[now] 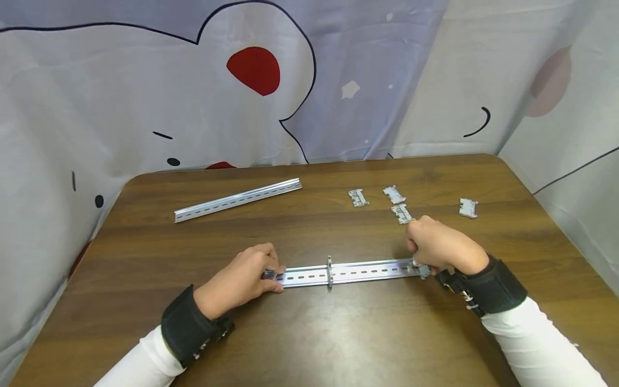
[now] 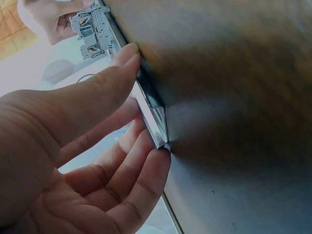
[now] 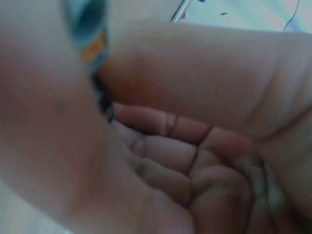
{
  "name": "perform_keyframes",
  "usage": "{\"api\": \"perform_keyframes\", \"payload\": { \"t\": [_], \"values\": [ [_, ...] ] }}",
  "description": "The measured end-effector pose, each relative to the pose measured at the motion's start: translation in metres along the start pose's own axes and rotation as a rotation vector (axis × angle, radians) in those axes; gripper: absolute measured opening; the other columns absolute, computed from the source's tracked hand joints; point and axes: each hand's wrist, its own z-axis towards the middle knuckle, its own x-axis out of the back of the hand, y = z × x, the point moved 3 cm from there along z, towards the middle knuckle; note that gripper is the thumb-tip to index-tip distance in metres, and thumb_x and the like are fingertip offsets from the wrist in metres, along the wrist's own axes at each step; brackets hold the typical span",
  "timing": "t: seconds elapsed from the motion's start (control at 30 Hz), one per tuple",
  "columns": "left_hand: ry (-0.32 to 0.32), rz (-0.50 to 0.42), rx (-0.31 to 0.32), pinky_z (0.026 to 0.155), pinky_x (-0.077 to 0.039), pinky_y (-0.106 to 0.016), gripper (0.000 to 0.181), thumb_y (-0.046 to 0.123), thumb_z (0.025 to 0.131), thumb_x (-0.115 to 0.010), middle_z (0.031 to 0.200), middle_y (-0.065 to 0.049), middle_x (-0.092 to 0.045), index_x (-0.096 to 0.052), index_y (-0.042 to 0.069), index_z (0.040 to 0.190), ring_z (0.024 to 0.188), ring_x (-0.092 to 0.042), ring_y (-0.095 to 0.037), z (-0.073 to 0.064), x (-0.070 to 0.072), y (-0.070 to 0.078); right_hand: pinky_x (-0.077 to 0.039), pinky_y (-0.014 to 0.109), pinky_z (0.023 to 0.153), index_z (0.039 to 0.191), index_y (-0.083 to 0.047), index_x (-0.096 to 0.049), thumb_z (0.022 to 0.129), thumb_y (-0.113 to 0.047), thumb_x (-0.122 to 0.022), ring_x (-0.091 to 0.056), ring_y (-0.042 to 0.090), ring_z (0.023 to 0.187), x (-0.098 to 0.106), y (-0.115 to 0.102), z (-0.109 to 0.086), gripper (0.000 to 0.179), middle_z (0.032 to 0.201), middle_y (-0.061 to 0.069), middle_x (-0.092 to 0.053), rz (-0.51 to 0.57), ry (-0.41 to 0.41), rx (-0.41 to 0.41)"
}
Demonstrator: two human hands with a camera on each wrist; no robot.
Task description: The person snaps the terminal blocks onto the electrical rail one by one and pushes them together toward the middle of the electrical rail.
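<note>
1. Brown counter (image 1: pixel 314 333).
2. Rail (image 1: pixel 369 272): runs between the hands, one block (image 1: pixel 330 273) standing across it.
3. Other rail (image 1: pixel 237 200): farther back, leftward.
4. Left hand (image 1: pixel 239 274): grips the rail's left end.
5. Right hand (image 1: pixel 442 244): pinches a second block (image 1: pixel 424 270) at the rail's right end.
6. Four loose blocks (image 1: pixel 358 198): behind, rightward.

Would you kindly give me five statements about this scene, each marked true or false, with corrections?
1. One upright block sits on the front rail between the left hand and right hand. True.
2. The right hand lies flat on bare wood. False: it pinches an end block at the front rail's right end.
3. A second rail lies farther back on the table. True.
4. Only two spare pieces lie about. False: four loose blocks show.
5. Both wrists wear black bands. True.
</note>
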Motion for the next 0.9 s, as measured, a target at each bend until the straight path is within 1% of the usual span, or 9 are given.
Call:
{"api": "perform_keyframes", "payload": {
  "t": [0.13, 0.23, 0.33, 0.4, 0.47, 0.57, 0.67, 0.8, 0.9],
  "values": [
    [-0.006, 0.001, -0.004, 0.071, -0.049, -0.028, 0.029, 0.024, 0.076, -0.084, 0.088, 0.005, -0.056, -0.078, 0.007, 0.099, 0.082, -0.057, -0.014, -0.001, -0.001, 0.000, -0.048, 0.027, 0.043, 0.072, -0.006, -0.053, 0.077, 0.011, -0.061, -0.057, 0.012, 0.041, 0.001, 0.002, -0.002, 0.020, 0.075, 0.009, -0.056, 0.002, -0.042, -0.028],
    [-0.013, -0.002, 0.004, 0.071, -0.049, -0.028, 0.029, 0.024, 0.076, -0.084, 0.088, 0.005, -0.056, -0.078, 0.007, 0.099, 0.082, -0.057, -0.014, -0.001, -0.001, 0.000, -0.050, 0.027, 0.047, 0.080, -0.005, -0.059, 0.082, 0.000, -0.072, -0.059, 0.013, 0.045, 0.003, 0.007, -0.004, 0.014, 0.079, 0.009, -0.058, 0.032, -0.069, -0.017],
    [-0.020, -0.003, 0.011, 0.072, -0.049, -0.028, 0.029, 0.025, 0.077, -0.084, 0.089, 0.005, -0.056, -0.078, 0.008, 0.100, 0.083, -0.058, -0.014, -0.001, 0.000, 0.000, -0.051, 0.027, 0.050, 0.087, -0.006, -0.065, 0.083, -0.011, -0.076, -0.061, 0.013, 0.048, 0.007, 0.014, -0.007, 0.013, 0.071, 0.004, -0.062, 0.068, -0.090, 0.023],
    [-0.019, -0.004, 0.007, 0.072, -0.049, -0.029, 0.029, 0.025, 0.077, -0.083, 0.089, 0.006, -0.056, -0.077, 0.008, 0.100, 0.083, -0.058, -0.014, -0.001, 0.000, 0.001, -0.052, 0.028, 0.053, 0.093, -0.005, -0.068, 0.084, -0.018, -0.077, -0.063, 0.014, 0.052, 0.010, 0.019, -0.008, 0.018, 0.063, 0.001, -0.064, 0.096, -0.109, 0.052],
    [-0.017, -0.005, 0.003, 0.073, -0.049, -0.029, 0.029, 0.025, 0.077, -0.083, 0.089, 0.006, -0.056, -0.078, 0.008, 0.100, 0.083, -0.058, -0.014, -0.001, 0.000, 0.001, -0.052, 0.028, 0.056, 0.101, -0.003, -0.068, 0.084, -0.021, -0.076, -0.065, 0.015, 0.056, 0.013, 0.024, -0.010, 0.026, 0.062, -0.001, -0.066, 0.130, -0.135, 0.082],
    [-0.015, -0.006, 0.005, 0.072, -0.049, -0.028, 0.030, 0.025, 0.077, -0.084, 0.089, 0.006, -0.056, -0.078, 0.008, 0.101, 0.083, -0.058, -0.014, -0.001, 0.000, 0.000, -0.054, 0.030, 0.060, 0.110, 0.001, -0.065, 0.084, -0.021, -0.076, -0.068, 0.020, 0.062, 0.018, 0.031, -0.011, 0.035, 0.068, -0.001, -0.069, 0.208, -0.177, 0.127],
    [-0.014, -0.005, 0.011, 0.072, -0.049, -0.028, 0.030, 0.025, 0.077, -0.084, 0.089, 0.006, -0.056, -0.078, 0.008, 0.101, 0.083, -0.058, -0.014, -0.001, 0.000, 0.000, -0.056, 0.032, 0.063, 0.108, 0.004, -0.062, 0.083, -0.013, -0.074, -0.070, 0.023, 0.068, 0.019, 0.037, -0.010, 0.032, 0.073, 0.002, -0.072, 0.287, -0.211, 0.159],
    [-0.015, -0.004, 0.016, 0.072, -0.049, -0.028, 0.030, 0.025, 0.077, -0.084, 0.090, 0.006, -0.056, -0.078, 0.008, 0.101, 0.084, -0.057, -0.013, -0.001, 0.000, -0.001, -0.057, 0.034, 0.066, 0.102, 0.004, -0.060, 0.081, -0.002, -0.072, -0.070, 0.023, 0.075, 0.015, 0.042, -0.007, 0.025, 0.078, 0.007, -0.072, 0.380, -0.250, 0.168],
    [-0.016, -0.006, 0.018, 0.071, -0.048, -0.027, 0.030, 0.025, 0.077, -0.084, 0.090, 0.006, -0.056, -0.078, 0.008, 0.101, 0.083, -0.057, -0.013, -0.001, 0.000, -0.001, -0.057, 0.036, 0.068, 0.103, 0.005, -0.058, 0.081, -0.001, -0.071, -0.070, 0.026, 0.078, 0.013, 0.044, -0.005, 0.026, 0.081, 0.011, -0.072, 0.439, -0.277, 0.169]
  ]
}}
